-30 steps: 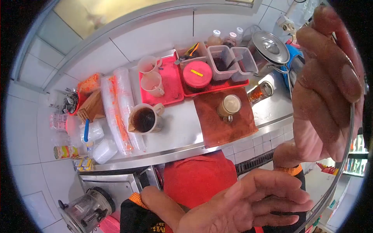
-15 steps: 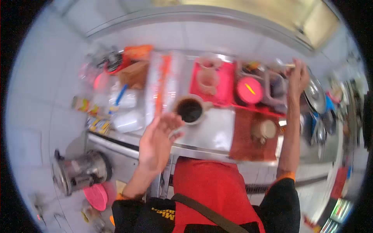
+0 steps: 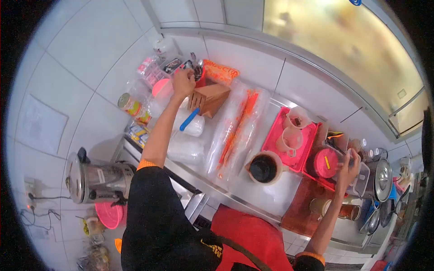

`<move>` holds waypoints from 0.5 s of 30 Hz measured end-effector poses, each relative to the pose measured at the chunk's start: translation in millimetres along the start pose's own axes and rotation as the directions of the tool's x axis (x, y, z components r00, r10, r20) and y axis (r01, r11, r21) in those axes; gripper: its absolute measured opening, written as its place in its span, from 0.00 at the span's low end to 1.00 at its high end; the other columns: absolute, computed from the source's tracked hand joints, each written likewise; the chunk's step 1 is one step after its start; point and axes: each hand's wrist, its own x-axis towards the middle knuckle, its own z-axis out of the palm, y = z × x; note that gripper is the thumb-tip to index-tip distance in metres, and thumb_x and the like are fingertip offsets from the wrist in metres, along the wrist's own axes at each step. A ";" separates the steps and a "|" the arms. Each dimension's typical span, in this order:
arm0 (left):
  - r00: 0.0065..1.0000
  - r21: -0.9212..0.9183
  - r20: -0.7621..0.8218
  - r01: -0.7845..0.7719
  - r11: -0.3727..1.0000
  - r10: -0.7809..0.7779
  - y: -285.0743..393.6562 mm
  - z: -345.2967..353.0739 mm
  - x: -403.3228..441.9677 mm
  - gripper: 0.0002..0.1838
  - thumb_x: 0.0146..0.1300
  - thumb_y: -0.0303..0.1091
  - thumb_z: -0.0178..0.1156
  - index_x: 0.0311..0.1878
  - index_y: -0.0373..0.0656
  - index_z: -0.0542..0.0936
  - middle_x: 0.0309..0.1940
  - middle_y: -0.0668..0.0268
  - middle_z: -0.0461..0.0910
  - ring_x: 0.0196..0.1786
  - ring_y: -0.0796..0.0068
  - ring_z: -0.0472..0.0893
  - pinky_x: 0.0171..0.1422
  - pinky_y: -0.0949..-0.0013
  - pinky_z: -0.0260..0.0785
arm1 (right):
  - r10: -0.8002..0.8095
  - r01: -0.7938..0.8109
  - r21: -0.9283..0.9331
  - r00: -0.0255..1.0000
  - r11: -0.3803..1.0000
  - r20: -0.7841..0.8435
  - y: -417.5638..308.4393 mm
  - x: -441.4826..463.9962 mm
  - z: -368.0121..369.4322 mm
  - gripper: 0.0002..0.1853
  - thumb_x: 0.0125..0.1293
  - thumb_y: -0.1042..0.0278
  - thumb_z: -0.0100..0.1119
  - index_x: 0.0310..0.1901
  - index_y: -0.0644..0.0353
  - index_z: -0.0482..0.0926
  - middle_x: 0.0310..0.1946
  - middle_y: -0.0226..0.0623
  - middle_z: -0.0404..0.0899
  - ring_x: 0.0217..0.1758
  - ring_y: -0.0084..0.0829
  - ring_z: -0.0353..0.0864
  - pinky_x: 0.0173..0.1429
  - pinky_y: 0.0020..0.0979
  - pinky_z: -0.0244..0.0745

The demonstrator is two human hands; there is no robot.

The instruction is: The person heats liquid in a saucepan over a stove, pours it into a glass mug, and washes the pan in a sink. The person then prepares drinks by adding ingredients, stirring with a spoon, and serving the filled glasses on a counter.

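My left hand (image 3: 184, 82) reaches to the back left, fingers closed at a red holder of metal cutlery (image 3: 197, 68); what its fingertips grip is too small to make out. Below it stands a wooden knife block (image 3: 210, 100) with a blue-handled knife (image 3: 189, 119). My right hand (image 3: 348, 168) is over the plastic containers beside the pink round lid (image 3: 325, 163), its fingers bent together; whatever they hold is hidden. Under my right forearm, a glass of light drink (image 3: 319, 206) rests on the brown cloth (image 3: 300, 208).
A pitcher of dark liquid (image 3: 263, 168) stands mid-counter, near a pink tray (image 3: 276, 141) with two plastic jugs. Plastic-wrapped rolls (image 3: 237, 131) lie left of it. A lidded steel pot (image 3: 383, 179) is at the right, a steel urn (image 3: 97, 179) at the lower left.
My left hand has moved up and left to the cutlery holder. My right hand has come lower over the containers. The view has swung left.
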 end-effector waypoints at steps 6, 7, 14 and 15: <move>0.999 0.361 -0.041 0.041 0.932 -0.028 -46.5 52.6 55.5 0.15 0.52 0.43 0.61 0.38 0.45 0.85 0.36 0.51 0.82 0.44 0.44 0.79 0.52 0.45 0.68 | 0.174 -0.172 0.042 0.983 0.984 -0.051 0.2 -46.9 -49.6 0.17 0.71 0.62 0.54 0.55 0.63 0.74 0.49 0.36 0.77 0.25 0.16 0.75 0.24 0.18 0.70; 0.993 0.386 -0.091 0.105 0.916 -0.075 -39.4 53.3 56.7 0.18 0.53 0.50 0.65 0.32 0.43 0.86 0.33 0.53 0.84 0.40 0.51 0.82 0.53 0.55 0.70 | 0.169 -0.166 0.031 0.981 0.986 -0.097 -9.4 -55.1 -53.9 0.16 0.71 0.62 0.53 0.56 0.62 0.73 0.46 0.34 0.78 0.25 0.16 0.74 0.23 0.17 0.69; 0.964 -0.128 0.240 0.152 0.980 -0.118 -108.2 59.6 100.5 0.08 0.57 0.36 0.62 0.30 0.41 0.84 0.27 0.63 0.83 0.32 0.70 0.81 0.38 0.64 0.73 | 0.279 -0.288 0.022 0.903 0.957 -0.328 -12.4 -108.9 -92.4 0.13 0.70 0.60 0.55 0.50 0.57 0.79 0.40 0.26 0.78 0.31 0.14 0.73 0.29 0.19 0.68; 0.960 -0.256 0.278 0.037 0.966 0.037 -90.9 39.7 102.2 0.07 0.57 0.32 0.62 0.34 0.39 0.83 0.29 0.66 0.82 0.31 0.73 0.80 0.37 0.69 0.73 | 0.321 -0.346 0.008 0.860 0.938 -0.397 -31.9 -113.3 -85.9 0.12 0.69 0.60 0.56 0.48 0.56 0.80 0.39 0.26 0.78 0.29 0.14 0.72 0.28 0.18 0.66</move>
